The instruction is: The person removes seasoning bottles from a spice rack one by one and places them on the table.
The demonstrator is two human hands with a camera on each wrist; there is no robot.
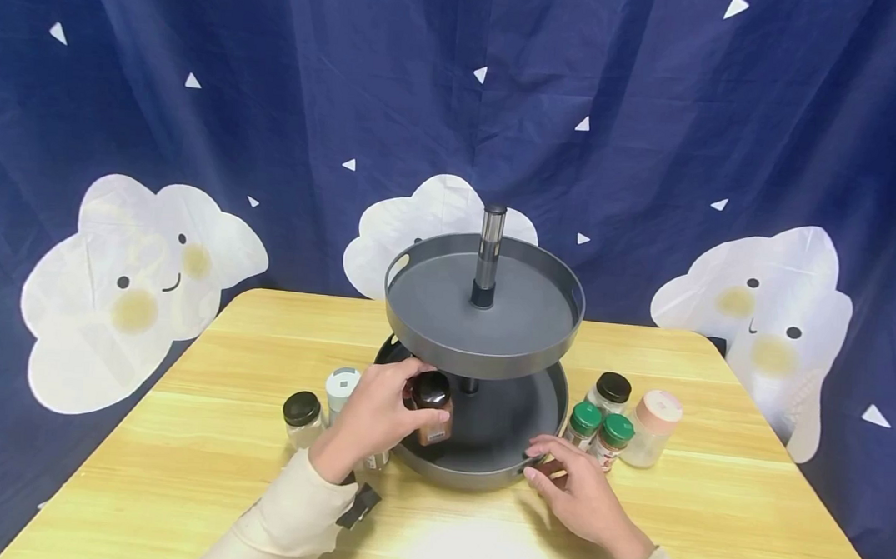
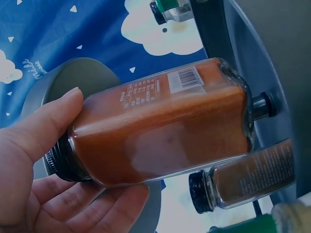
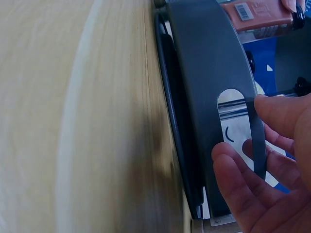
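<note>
My left hand point(image 1: 377, 408) holds a square glass spice jar point(image 2: 165, 126) of orange-brown powder by its black-lidded end. This jar is over the left part of the lower tier point(image 1: 513, 420) of a dark grey two-tier round tray; whether its base touches the floor there cannot be told. Close by in the left wrist view lies another black-capped jar point(image 2: 252, 177) with brown contents, mostly hidden from the head view. At the lower tier's front right, my right hand point(image 1: 579, 495) grips the rim by the handle slot point(image 3: 234, 121), fingers on both sides of the wall.
The upper tier point(image 1: 447, 309) overhangs the lower one, on a central post point(image 1: 488, 256). Right of the tray stand two green-capped jars point(image 1: 612, 437), a black-lidded jar point(image 1: 610, 391) and a pink-lidded container point(image 1: 650, 434). A black-lidded jar point(image 1: 303, 419) and a white-topped container point(image 1: 341, 387) stand left.
</note>
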